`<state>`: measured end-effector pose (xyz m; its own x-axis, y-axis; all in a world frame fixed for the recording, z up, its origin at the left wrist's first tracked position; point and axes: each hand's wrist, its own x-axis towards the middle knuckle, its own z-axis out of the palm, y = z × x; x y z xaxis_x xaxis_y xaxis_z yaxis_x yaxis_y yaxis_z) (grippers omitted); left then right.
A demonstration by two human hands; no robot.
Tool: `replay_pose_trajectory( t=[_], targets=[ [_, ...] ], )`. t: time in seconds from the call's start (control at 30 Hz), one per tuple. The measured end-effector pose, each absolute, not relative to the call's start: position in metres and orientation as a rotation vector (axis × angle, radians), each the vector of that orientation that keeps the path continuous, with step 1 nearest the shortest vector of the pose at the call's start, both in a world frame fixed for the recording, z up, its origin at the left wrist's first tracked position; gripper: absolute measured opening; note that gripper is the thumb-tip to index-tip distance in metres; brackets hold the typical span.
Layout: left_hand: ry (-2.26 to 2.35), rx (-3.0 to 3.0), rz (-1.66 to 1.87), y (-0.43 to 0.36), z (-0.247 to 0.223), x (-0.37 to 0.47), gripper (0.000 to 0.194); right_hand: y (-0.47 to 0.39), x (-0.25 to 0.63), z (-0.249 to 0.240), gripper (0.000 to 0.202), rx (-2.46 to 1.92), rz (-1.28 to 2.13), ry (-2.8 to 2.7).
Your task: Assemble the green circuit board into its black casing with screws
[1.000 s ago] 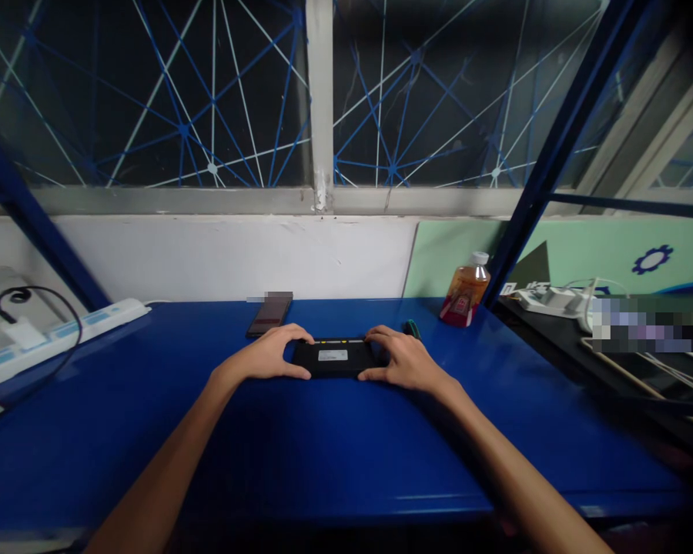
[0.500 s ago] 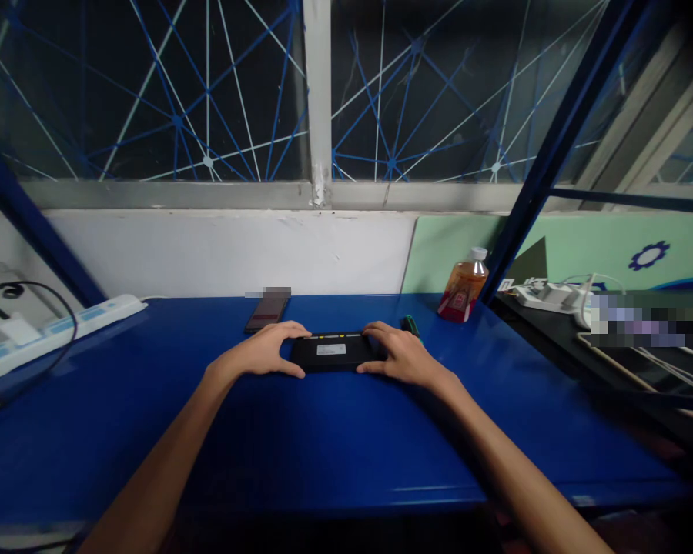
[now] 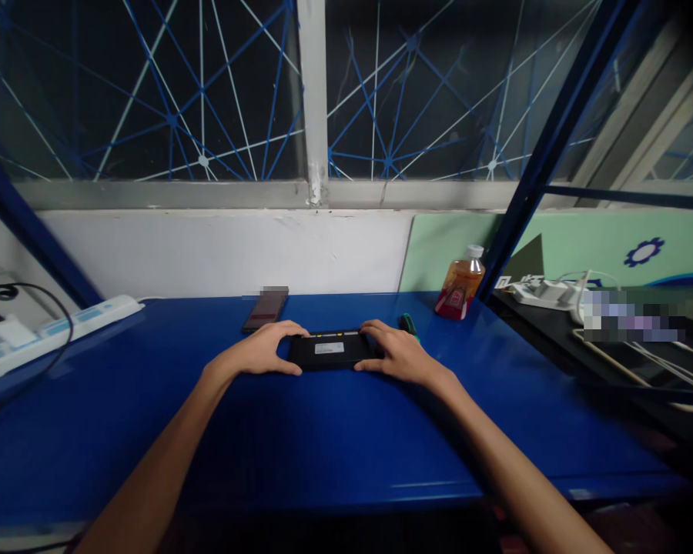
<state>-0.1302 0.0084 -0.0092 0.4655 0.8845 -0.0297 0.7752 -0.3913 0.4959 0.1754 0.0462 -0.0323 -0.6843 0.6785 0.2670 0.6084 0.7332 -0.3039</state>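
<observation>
A flat black box-shaped device with a white label and small yellow marks along its far edge is at the middle of the blue table. My left hand grips its left end, thumb at the near edge and fingers at the far edge. Its right end is gripped the same way by my right hand. A dark phone lies beyond my left hand. Just behind my right hand is a green and black object, partly hidden by it.
A bottle of reddish drink with a white cap stands at the back right. White power strips lie at the far left and on the black surface at right. Blue frame posts rise on both sides.
The whole view has shifted slightly, moving the scene a little to the left. Both hands keep their grip on the black device, which stays in place on the table.
</observation>
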Motion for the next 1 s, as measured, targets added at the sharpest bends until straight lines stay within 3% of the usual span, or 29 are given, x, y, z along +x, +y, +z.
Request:
replay_pose_trajectory(
  t=[0.6,1.0],
  targets=[
    [1.411,2.28,0.428,0.01,-0.012,-0.126,0.06,0.047,0.176,-0.033,0.064,-1.009,0.251,-2.609],
    [1.442,2.327,0.402,0.009,-0.007,-0.124,0.062,0.047,0.176,-0.034,0.048,-1.022,0.199,-2.603]
  ],
)
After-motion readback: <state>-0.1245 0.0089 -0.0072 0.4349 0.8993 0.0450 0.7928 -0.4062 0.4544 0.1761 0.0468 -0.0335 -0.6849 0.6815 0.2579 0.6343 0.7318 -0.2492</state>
